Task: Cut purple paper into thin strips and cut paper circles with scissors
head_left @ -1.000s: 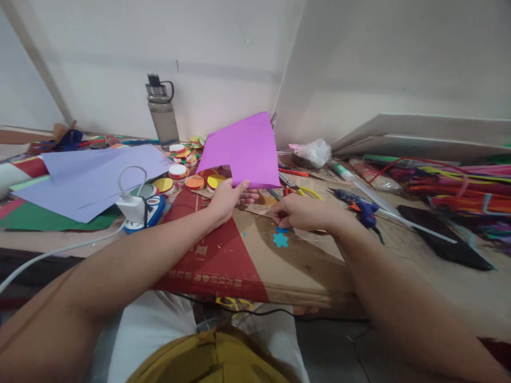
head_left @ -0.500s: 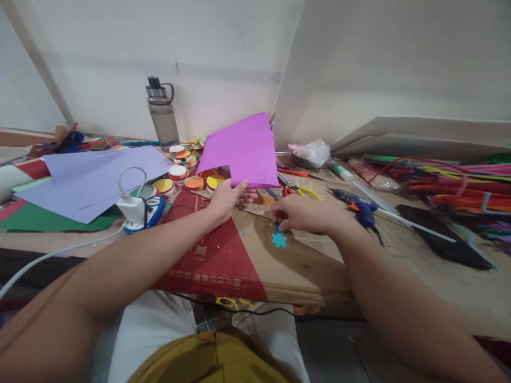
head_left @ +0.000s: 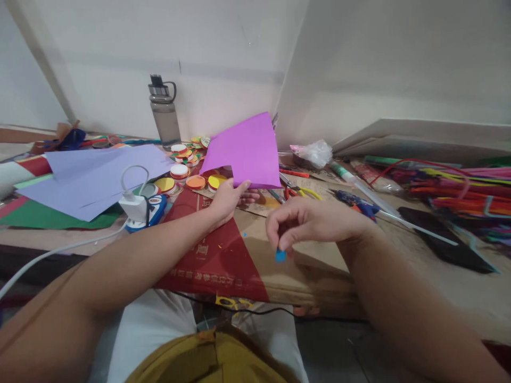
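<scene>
My left hand [head_left: 235,198] grips the lower edge of a purple paper sheet [head_left: 249,151], thumb on top and fingers beneath. The sheet has a piece cut out of its lower left corner and leans up toward the wall. My right hand [head_left: 297,226] pinches a small blue paper cut-out [head_left: 280,255] between thumb and fingertips, over the cardboard [head_left: 255,266] near the front edge. Only its lower part shows; the fingers hide the rest. Beyond the hands lie yellow-handled pliers [head_left: 307,192].
Round discs with coloured tops [head_left: 195,183] and a water bottle [head_left: 164,119] stand behind my left hand. Lilac sheets [head_left: 96,181] and a white plug [head_left: 133,206] are at left. A glue gun [head_left: 359,205], a black phone-like slab [head_left: 443,239] and pipe cleaners [head_left: 459,186] lie at right.
My right hand has lifted the blue flower-shaped cut-out off the cardboard and come closer to me. My left hand still holds the purple sheet in nearly the same place.
</scene>
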The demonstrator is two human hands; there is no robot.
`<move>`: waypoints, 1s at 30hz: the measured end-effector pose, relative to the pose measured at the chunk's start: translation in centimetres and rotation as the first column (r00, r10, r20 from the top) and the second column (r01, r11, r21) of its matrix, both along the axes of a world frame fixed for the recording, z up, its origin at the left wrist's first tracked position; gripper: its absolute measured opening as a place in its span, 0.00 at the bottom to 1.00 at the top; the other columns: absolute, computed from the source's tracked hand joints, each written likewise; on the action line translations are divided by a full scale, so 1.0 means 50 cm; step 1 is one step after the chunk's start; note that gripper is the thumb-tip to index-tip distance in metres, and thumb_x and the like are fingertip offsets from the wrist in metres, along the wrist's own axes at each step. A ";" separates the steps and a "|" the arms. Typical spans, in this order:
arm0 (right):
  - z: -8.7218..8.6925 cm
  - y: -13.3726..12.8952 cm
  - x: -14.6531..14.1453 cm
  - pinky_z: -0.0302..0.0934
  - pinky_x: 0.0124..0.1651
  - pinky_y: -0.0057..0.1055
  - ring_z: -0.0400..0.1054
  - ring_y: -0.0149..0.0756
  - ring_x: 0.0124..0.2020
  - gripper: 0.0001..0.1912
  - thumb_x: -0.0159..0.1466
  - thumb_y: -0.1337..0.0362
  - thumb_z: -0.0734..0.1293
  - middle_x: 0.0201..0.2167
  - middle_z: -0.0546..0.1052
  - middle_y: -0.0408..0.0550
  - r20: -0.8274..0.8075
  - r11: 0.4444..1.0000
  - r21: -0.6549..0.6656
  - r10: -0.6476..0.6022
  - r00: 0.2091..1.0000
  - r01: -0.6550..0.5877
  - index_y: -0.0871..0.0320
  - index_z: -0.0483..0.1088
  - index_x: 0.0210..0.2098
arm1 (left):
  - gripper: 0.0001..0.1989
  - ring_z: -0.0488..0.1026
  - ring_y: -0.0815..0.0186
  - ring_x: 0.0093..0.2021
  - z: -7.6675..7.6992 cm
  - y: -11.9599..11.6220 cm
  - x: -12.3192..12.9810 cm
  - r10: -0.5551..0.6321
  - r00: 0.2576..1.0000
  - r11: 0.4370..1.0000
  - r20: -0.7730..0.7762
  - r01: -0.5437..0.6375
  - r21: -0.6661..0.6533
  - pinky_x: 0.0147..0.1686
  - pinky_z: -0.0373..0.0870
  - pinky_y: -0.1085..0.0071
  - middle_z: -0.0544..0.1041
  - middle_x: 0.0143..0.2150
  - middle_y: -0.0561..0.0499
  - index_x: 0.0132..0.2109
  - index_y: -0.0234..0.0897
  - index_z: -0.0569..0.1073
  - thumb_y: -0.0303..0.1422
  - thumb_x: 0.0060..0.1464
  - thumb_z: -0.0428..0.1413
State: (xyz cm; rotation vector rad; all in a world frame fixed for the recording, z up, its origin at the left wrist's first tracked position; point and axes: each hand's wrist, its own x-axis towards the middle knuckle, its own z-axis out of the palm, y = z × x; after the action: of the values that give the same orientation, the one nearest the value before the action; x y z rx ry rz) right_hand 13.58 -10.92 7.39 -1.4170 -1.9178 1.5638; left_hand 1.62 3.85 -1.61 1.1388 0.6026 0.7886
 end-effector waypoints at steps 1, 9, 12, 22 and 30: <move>0.003 -0.005 -0.010 0.66 0.41 0.29 0.74 0.35 0.36 0.15 0.62 0.54 0.69 0.35 0.79 0.48 -0.047 0.987 -0.108 0.111 0.993 -0.116 0.60 0.77 0.38 | 0.04 0.78 0.69 0.26 -0.001 0.001 0.000 -0.007 1.000 1.000 0.005 0.007 -0.003 0.29 0.73 0.74 0.80 0.29 0.45 0.38 0.29 0.72 0.27 0.61 0.55; -0.034 0.025 0.037 0.63 0.38 0.27 0.74 0.36 0.36 0.09 0.59 0.65 0.70 0.36 0.81 0.46 0.491 0.972 0.226 -0.060 0.869 -0.061 0.56 0.79 0.40 | 0.04 0.78 0.69 0.26 -0.004 0.007 0.001 -0.018 1.000 1.000 0.015 0.019 -0.012 0.29 0.74 0.74 0.80 0.30 0.45 0.39 0.29 0.73 0.27 0.61 0.55; -0.049 0.031 0.040 0.59 0.32 0.27 0.72 0.36 0.31 0.09 0.55 0.70 0.71 0.32 0.81 0.46 0.644 0.967 0.238 -0.083 0.760 -0.096 0.56 0.79 0.36 | 0.04 0.78 0.69 0.26 -0.002 0.007 0.001 -0.022 1.000 1.000 0.009 0.022 -0.018 0.29 0.74 0.74 0.80 0.30 0.45 0.39 0.29 0.73 0.26 0.61 0.55; -0.045 0.030 0.012 0.54 0.31 0.28 0.68 0.32 0.28 0.04 0.58 0.65 0.68 0.27 0.78 0.43 0.590 0.957 0.285 -0.133 0.796 -0.051 0.56 0.76 0.31 | 0.04 0.78 0.68 0.26 -0.003 0.009 -0.001 -0.036 0.999 0.999 0.026 0.037 -0.031 0.29 0.74 0.73 0.80 0.31 0.43 0.38 0.29 0.73 0.28 0.60 0.57; -0.065 0.059 0.046 0.55 0.27 0.30 0.66 0.34 0.27 0.18 0.64 0.48 0.64 0.28 0.75 0.49 0.380 0.664 0.564 -0.737 0.559 0.491 0.59 0.70 0.33 | 0.03 0.78 0.69 0.26 0.016 0.008 -0.007 -0.005 0.985 0.998 0.175 0.015 -0.055 0.27 0.73 0.77 0.79 0.29 0.46 0.39 0.30 0.71 0.27 0.62 0.55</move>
State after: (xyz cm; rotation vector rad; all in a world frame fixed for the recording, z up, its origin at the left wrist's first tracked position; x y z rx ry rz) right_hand 15.87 -7.99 4.15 -2.2101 -1.5253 0.3629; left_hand 1.29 4.26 -0.83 1.0082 0.4687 0.8480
